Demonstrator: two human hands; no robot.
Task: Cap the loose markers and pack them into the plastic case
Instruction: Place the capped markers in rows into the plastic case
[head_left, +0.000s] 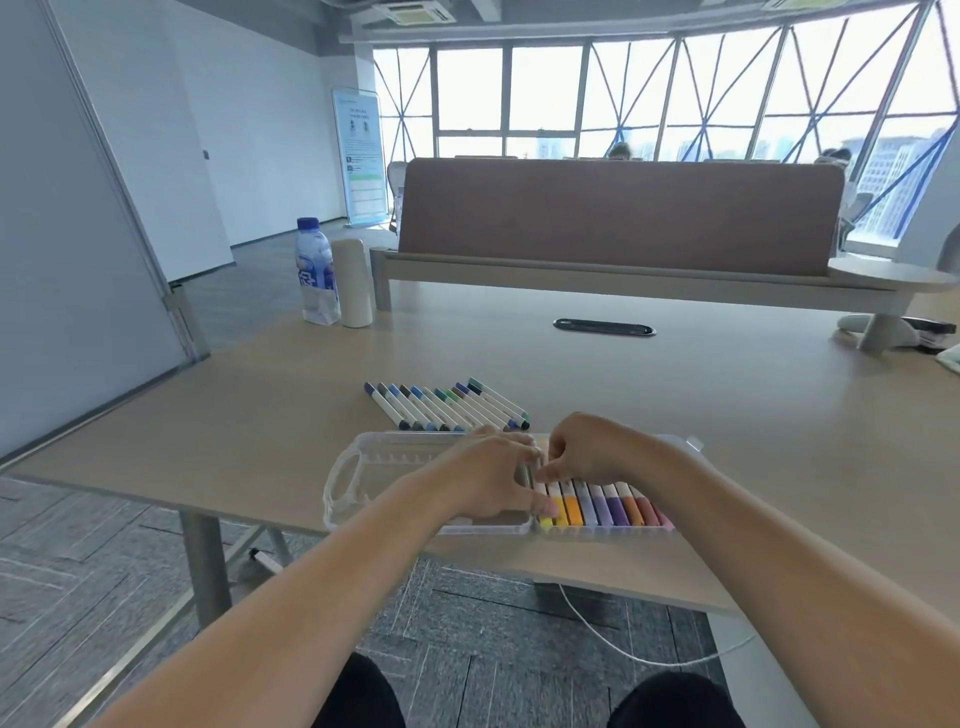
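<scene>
A clear plastic case (363, 467) with a handle on its left end lies near the table's front edge. Its right part holds a row of capped markers (608, 506) in yellow, orange, purple and pink. Both hands press on the leftmost yellow marker (545, 519) in that row. My left hand (488, 478) has its thumb on the marker's near end. My right hand (587, 452) pinches the marker near its middle. Behind the case, a fan of loose capped markers (447, 405) in blue, green and grey lies on the table.
A water bottle (314, 270) and a white cylinder (353, 283) stand at the table's far left. A black cable grommet (602, 327) sits mid-table. A brown divider panel (618, 213) runs across the back. A white cable (623, 639) hangs below the front edge.
</scene>
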